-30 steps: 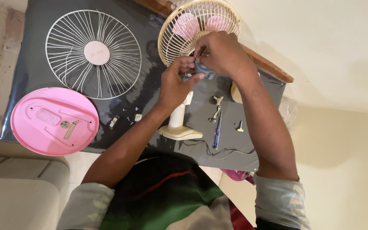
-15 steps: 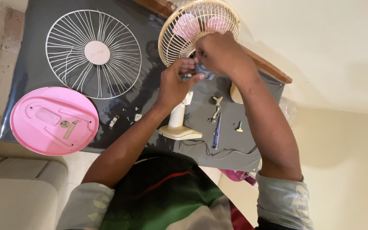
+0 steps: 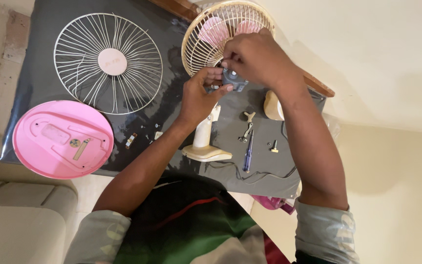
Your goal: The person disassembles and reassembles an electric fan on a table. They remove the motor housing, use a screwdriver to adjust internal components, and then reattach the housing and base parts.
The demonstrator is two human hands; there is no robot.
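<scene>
A person's left hand (image 3: 202, 94) and right hand (image 3: 254, 57) both grip a small dark motor block (image 3: 234, 79) at the back of a cream table fan (image 3: 225, 34), held at about 12 o'clock over a dark mat (image 3: 172, 105). The left fingers pinch the block from below; the right fingers close on it from above. The fan's cream stand (image 3: 205, 144) rises just under the left wrist. At 10 o'clock lies a loose white wire grille (image 3: 108, 63); at 9 o'clock, a round pink base cover (image 3: 63, 139). A blue screwdriver (image 3: 247, 152) and small screws (image 3: 273, 146) lie between the forearms.
</scene>
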